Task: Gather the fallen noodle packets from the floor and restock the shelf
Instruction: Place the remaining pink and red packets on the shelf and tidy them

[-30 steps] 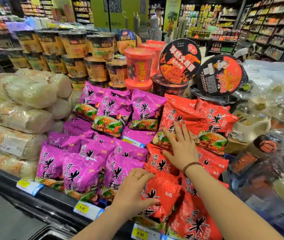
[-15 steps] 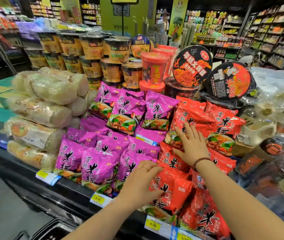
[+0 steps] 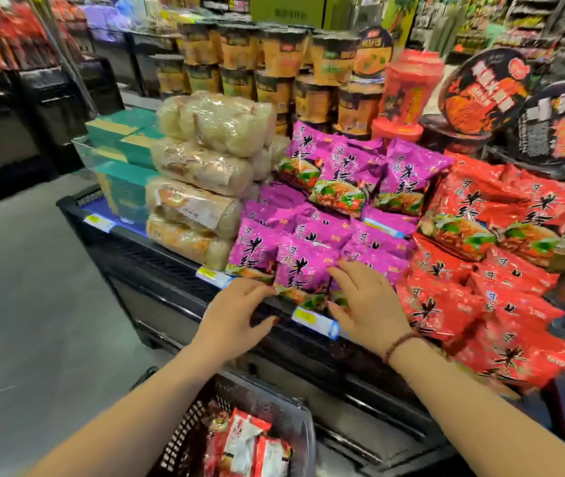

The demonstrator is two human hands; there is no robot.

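Purple noodle packets (image 3: 303, 266) lie stacked on the sloping shelf (image 3: 170, 263), with red noodle packets (image 3: 480, 297) piled to their right. My right hand (image 3: 368, 304) rests with straight, spread fingers on the front purple packets. Just below and to the left, my left hand (image 3: 236, 316) sits at the shelf edge, its relaxed fingers touching the bottom edge of a front purple packet. Neither hand holds anything. At the bottom, a black basket (image 3: 296, 409) holds red-and-white noodle packets (image 3: 246, 442).
Clear bags of pale noodles (image 3: 205, 173) and teal boxes (image 3: 122, 139) fill the shelf's left part. Cup noodles (image 3: 274, 63) and red tubs (image 3: 408, 94) stand at the back. Price tags (image 3: 315, 320) line the shelf edge. Grey floor (image 3: 16, 304) opens to the left.
Both hands have moved left, off the red packets and onto the front purple ones. The view has swung left and down, bringing the basket into sight.
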